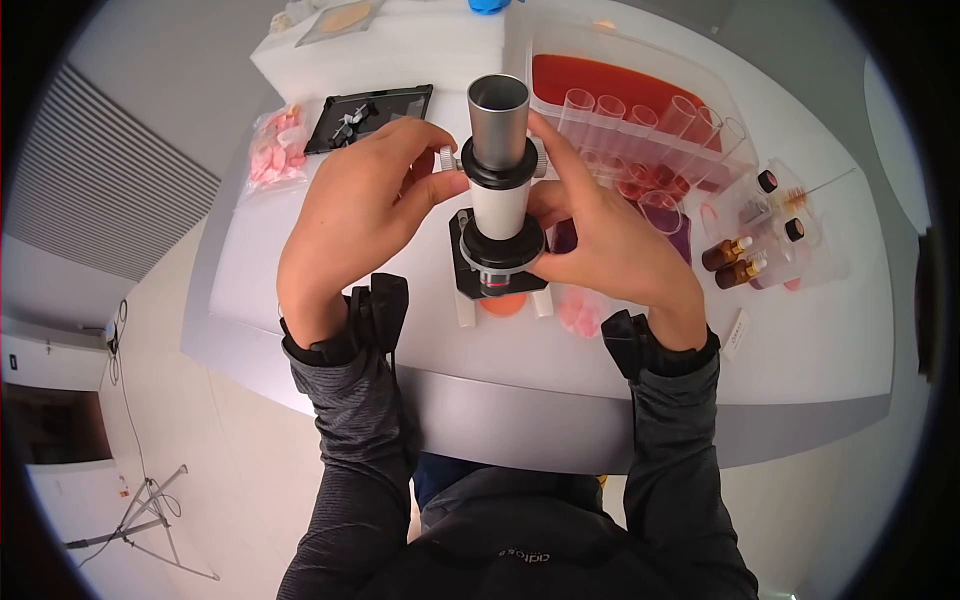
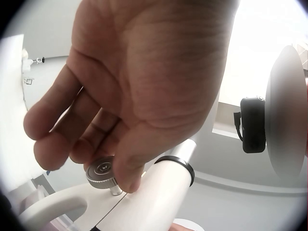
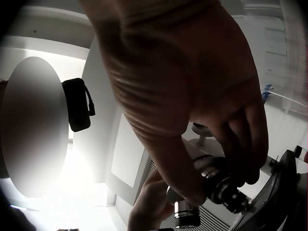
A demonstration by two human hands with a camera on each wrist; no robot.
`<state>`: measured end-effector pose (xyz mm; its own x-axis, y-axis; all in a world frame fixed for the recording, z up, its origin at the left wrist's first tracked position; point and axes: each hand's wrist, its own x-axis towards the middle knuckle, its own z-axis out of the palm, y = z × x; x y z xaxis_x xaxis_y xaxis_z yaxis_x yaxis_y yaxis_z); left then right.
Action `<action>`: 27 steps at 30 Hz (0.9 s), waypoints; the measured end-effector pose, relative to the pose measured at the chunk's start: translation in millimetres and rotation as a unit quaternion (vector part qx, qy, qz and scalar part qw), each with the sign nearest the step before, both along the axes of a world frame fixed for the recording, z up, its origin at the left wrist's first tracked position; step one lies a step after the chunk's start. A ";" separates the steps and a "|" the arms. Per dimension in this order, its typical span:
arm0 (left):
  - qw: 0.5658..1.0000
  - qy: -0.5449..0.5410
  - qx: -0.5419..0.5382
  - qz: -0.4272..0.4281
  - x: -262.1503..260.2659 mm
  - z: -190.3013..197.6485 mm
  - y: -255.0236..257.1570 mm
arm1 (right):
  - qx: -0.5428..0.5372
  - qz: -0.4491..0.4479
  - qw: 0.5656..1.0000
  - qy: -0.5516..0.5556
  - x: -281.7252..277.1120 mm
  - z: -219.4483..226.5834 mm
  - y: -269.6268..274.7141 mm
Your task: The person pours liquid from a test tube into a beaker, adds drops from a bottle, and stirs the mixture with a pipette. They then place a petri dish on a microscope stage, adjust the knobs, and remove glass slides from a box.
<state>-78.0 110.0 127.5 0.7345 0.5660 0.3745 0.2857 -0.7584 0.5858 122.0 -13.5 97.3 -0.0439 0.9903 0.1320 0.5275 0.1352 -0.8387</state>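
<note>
A white and black microscope [image 1: 500, 210] with a silver eyepiece tube stands on the table in front of the person. The left hand [image 1: 350, 205] pinches the ribbed focus knob [image 2: 102, 174] between thumb and curled forefinger, while its other fingers hang loose. On the opposite side, the right hand [image 1: 620, 240] grips the revolving nosepiece [image 3: 219, 185], with the thumb against it and the fingers reaching round behind. Its forefinger extends up beside the tube, near the other focus knob [image 1: 540, 158]. An objective lens [image 3: 186, 214] points down past the thumb. The black stage [image 1: 466, 268] lies under the nosepiece.
Behind the right hand is a rack of clear test tubes [image 1: 640, 125] before a plastic bin [image 1: 740, 105]. Brown dropper bottles [image 1: 722, 253] stand at right. A bag of pink pieces [image 1: 275, 150] and a black tray [image 1: 375, 112] lie at left, by a white foam block [image 1: 420, 50].
</note>
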 end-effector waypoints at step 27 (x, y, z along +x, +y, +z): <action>1.000 0.003 -0.003 0.004 -0.1 0.2 -0.1 | -0.038 -0.002 0.999 -0.038 8.2 10.7 -5.3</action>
<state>-78.2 109.9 127.7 0.7316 0.5745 0.3669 0.2957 -0.7524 0.5885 130.2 -18.8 108.0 -0.0474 0.9975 0.0533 0.5901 0.0710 -0.8042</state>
